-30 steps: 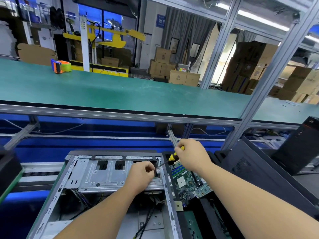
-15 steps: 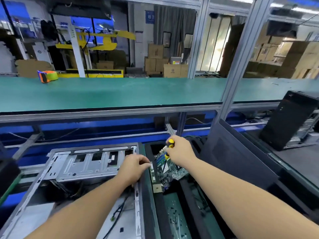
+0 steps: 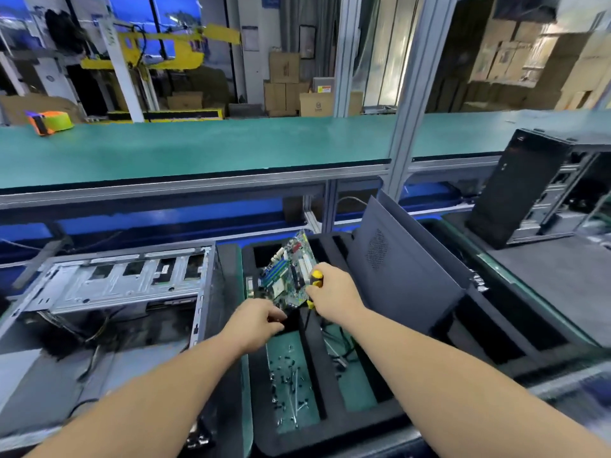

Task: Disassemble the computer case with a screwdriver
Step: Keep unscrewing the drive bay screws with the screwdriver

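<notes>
- R hand [image 3: 332,297]: fingers clenched round yellow-and-black handled screwdriver [image 3: 315,283]; handle top pokes out above fist, yellow bit shows below. Shaft not visible.
- L hand [image 3: 256,320]: fingers curled, tips bunched together over front edge of green circuit board w/ white slots [image 3: 289,274]. Cannot tell if they pinch a small part or the board edge; motion blur.
- Board sits tilted, far end raised, in rear compartment of black foam tray w/ divided compartments [image 3: 312,352], just beside R hand.
- Small dark and silver loose screws [image 3: 289,388] lie scattered on green floor of tray's near-left compartment; cables in the compartment to its right.
- Open grey sheet-metal computer case [image 3: 109,292] lies on its side, left of tray, touching or nearly so; silver drive cage at far end, loose wires inside.
- Dark grey side panel w/ round vent grille [image 3: 400,259] leans tilted against tray's right side.
- Black tower PC case, side open [image 3: 515,190], stands far right, well apart.
- Writing: labels on cardboard boxes [image 3: 299,85] at back too small to read. No brand legible on case or board.
- Orange-and-green tape dispenser [image 3: 49,122] on long green-topped shelf [image 3: 198,147], far left.
- Room: both forearms reach over tray's near rim; aluminium upright post [image 3: 413,90] behind the panel.
</notes>
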